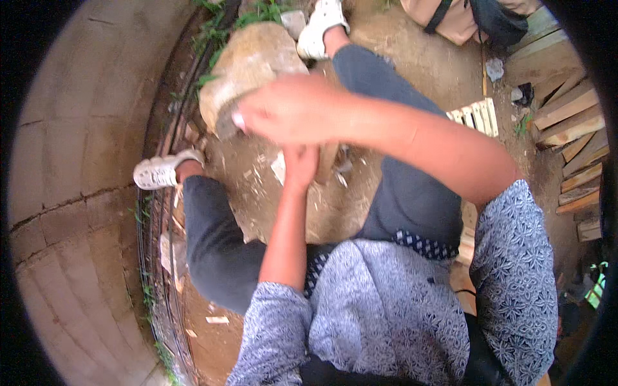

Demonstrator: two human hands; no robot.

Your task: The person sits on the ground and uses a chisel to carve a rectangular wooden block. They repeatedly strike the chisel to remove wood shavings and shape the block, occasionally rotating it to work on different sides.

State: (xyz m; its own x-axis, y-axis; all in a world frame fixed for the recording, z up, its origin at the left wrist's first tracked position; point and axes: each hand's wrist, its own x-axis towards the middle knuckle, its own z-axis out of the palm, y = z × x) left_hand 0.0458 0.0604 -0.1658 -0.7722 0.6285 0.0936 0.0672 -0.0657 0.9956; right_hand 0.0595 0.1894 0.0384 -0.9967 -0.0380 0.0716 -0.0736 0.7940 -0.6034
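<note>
Two hands counted: the right hand [290, 110], blurred, curls with its thumb against one grey piece [226, 122] just before one large rock [252, 61], grip cannot be told; the left hand [301, 162] is bent into a fist beside one brown piece [327, 162], between the legs, hold likewise unclear. Two white shoes [158, 172] flank the rock; one tan bag [425, 13] at upper right, contents hidden.
</note>
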